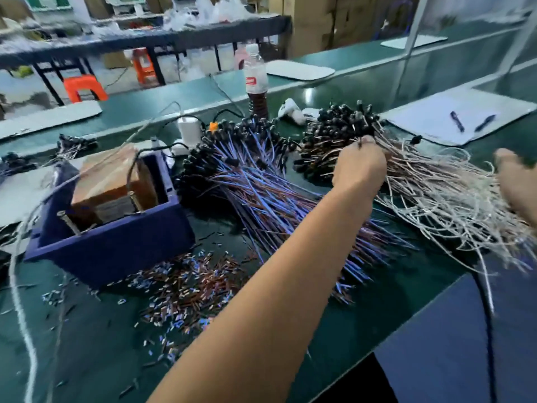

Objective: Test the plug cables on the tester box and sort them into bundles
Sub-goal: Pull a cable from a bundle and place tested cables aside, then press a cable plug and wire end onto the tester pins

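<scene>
My left hand [360, 167] reaches across the green table [87, 344] and pinches wires near the black plug heads [340, 123] of the white-and-brown cable pile [436, 196]. My right hand [517, 184] lies over the same pile at the right edge, cut off by the frame, so its fingers are hidden. A second pile of blue-and-brown plug cables [261, 187] fans out in the middle. The blue tester box [116, 248] stands at the left with a brown block inside.
Several cut wire bits [186, 286] litter the table in front of the box. A bottle [255, 80], a white adapter [189, 129] and a paper sheet with two pens [459, 117] stand behind the piles. Small cable bundles [75, 144] lie far left.
</scene>
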